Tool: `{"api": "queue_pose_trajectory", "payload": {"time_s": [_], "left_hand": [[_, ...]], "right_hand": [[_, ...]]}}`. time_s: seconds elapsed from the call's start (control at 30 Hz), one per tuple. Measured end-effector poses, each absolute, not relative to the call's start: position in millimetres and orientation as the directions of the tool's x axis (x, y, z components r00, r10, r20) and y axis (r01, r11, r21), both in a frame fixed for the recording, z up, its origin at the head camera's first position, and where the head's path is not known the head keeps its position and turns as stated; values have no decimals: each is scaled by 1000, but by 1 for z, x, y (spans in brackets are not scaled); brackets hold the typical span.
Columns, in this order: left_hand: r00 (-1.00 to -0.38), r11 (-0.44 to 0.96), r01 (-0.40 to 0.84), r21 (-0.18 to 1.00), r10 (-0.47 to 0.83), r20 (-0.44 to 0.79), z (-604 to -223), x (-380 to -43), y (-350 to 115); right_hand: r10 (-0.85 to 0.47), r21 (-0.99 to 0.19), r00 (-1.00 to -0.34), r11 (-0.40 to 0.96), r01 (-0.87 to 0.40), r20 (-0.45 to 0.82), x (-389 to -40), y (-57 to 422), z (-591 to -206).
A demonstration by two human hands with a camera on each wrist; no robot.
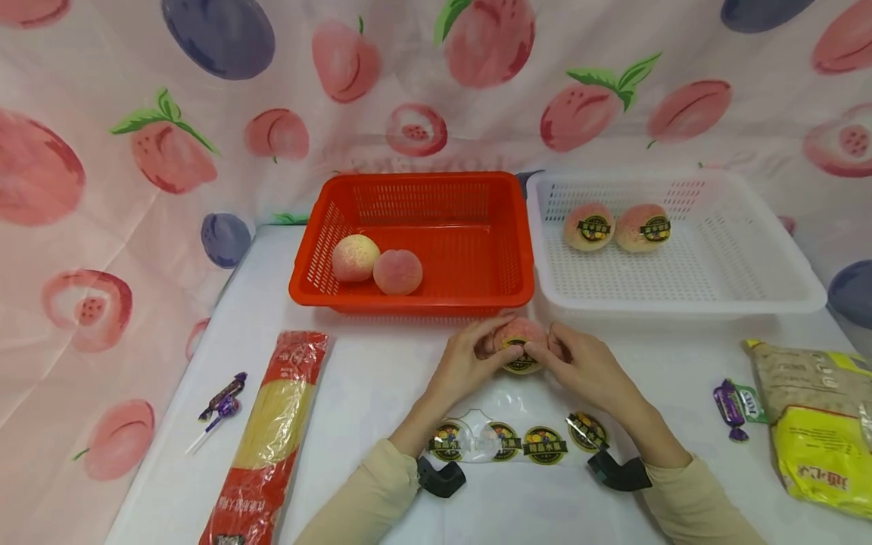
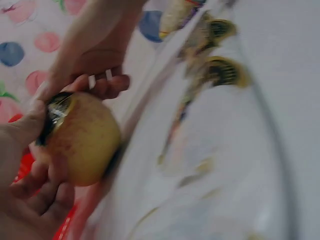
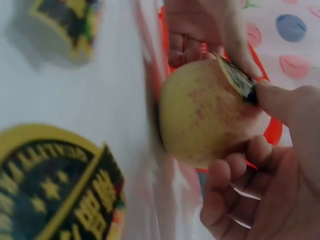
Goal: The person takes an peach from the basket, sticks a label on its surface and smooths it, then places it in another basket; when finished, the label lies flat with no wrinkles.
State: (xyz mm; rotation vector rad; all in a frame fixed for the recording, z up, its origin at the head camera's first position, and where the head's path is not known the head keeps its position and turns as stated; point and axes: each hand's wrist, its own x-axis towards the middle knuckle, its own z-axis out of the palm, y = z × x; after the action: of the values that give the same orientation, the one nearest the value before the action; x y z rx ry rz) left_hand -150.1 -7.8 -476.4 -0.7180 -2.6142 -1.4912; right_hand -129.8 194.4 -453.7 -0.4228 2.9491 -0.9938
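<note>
In the head view a peach (image 1: 523, 330) sits on the white table, just in front of the red basket. A round black-and-gold sticker (image 1: 521, 363) lies on the side facing me. My left hand (image 1: 470, 359) holds the peach from the left, its thumb on the sticker. From the other side my right hand (image 1: 584, 367) holds it too, the thumb pressing the sticker's other edge. The right wrist view shows one sticker edge (image 3: 233, 75) standing off the peach skin. Close in front of my hands is a clear sheet (image 1: 497, 403) bearing several like stickers (image 1: 545, 445).
Two plain peaches (image 1: 398, 272) lie in the red basket (image 1: 415, 304). The white basket (image 1: 681, 306) holds two stickered peaches (image 1: 589, 227). To the left are a noodle packet (image 1: 272, 424) and a lollipop (image 1: 228, 407); purple candy (image 1: 729, 405) and a yellow bag (image 1: 820, 462) lie right.
</note>
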Motion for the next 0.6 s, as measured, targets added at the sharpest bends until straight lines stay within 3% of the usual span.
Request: {"api": "queue_pose_trajectory", "payload": {"time_s": [0.13, 0.3, 0.43, 0.6], "left_hand": [[-885, 362, 348, 865, 432, 175, -476, -157, -17], [-824, 276, 331, 902, 551, 134, -476, -163, -26], [-795, 266, 346, 900, 592, 131, -472, -161, -27], [-811, 327, 398, 857, 562, 163, -469, -156, -17]], "right_hand": [[-254, -610, -964, 752, -251, 83, -130, 194, -452], [-245, -534, -966, 807, -252, 86, -129, 191, -454], [-187, -488, -978, 848, -206, 90, -127, 186, -455], [-143, -481, -985, 860, -174, 100, -127, 181, -454]]}}
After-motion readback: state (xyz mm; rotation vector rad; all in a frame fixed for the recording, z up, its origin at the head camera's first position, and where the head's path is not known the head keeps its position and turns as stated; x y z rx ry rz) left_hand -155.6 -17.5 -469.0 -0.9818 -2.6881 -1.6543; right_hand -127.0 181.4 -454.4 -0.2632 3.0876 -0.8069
